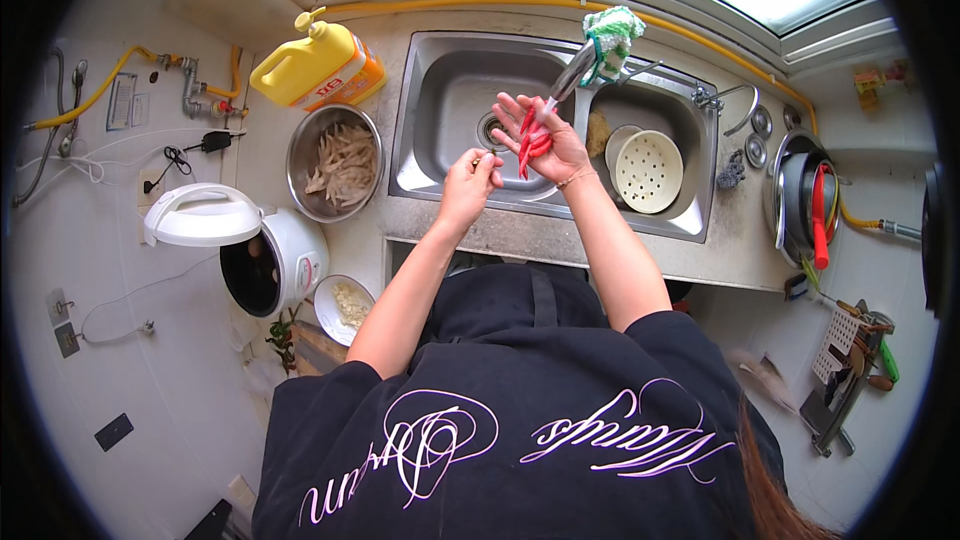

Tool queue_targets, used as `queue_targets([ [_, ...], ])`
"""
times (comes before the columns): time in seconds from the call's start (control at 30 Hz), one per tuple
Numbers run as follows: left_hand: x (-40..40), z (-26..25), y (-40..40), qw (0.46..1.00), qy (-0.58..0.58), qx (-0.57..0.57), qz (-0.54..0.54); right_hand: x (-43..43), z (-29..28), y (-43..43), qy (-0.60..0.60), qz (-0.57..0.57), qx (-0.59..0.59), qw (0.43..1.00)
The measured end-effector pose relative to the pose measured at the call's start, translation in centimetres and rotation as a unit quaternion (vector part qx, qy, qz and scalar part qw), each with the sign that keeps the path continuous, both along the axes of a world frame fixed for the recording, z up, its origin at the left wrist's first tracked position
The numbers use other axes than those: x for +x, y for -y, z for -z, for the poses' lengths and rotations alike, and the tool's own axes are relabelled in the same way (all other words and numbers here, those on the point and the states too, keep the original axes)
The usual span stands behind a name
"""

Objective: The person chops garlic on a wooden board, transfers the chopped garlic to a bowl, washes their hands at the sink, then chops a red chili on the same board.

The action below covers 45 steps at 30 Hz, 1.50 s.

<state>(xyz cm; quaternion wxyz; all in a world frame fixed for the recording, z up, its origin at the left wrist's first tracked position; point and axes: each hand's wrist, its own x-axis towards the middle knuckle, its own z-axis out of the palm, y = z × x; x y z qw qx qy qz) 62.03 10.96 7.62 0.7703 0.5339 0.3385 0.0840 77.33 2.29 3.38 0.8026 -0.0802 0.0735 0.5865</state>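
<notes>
Several red chili peppers lie across the palm of my right hand, over the left basin of a steel double sink. Water from the faucet runs onto them, and the fingers are spread, with the thumb by the chilies. A green-and-white cloth hangs over the faucet. To the left, my left hand pinches small greenish bits, perhaps chili stems, between thumb and fingertips near the basin's front edge. The drain shows just behind the hands.
Left of the sink stand a steel bowl of chicken feet, a yellow detergent jug, an open rice cooker and a white bowl of chopped garlic or similar. A cream colander sits in the right basin. Stacked pans stand at right.
</notes>
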Motion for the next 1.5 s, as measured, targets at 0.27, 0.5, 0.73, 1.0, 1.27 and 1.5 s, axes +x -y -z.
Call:
queue_targets([
  [0.27, 2.1, -2.1, 2.5, 0.911, -0.141, 0.386, 0.04, -0.7, 0.8, -0.3, 0.043, 0.066, -0.012, 0.997],
  [0.5, 2.8, -2.4, 2.7, 0.9, -0.16, 0.404, 0.036, -0.9, 1.3, -0.4, 0.06, 0.11, -0.04, 0.991],
  [0.73, 2.2, -2.1, 2.2, 0.894, -0.181, 0.404, 0.071, -0.8, 1.7, -0.3, 0.055, 0.124, -0.078, 0.988],
  [1.0, 0.0, -3.1, -0.9, 0.969, -0.129, 0.201, 0.061, -0.1, 0.3, 1.4, 0.09, 0.107, -0.224, 0.965],
  [1.27, 2.8, -0.8, -0.3, 0.986, -0.125, 0.108, 0.015, -2.8, -3.6, 0.3, 0.32, -0.016, -0.275, 0.906],
  [1.5, 2.0, -1.0, -2.6, 0.953, -0.114, 0.28, 0.015, -1.7, -6.0, 1.5, 0.465, 0.02, -0.307, 0.83],
])
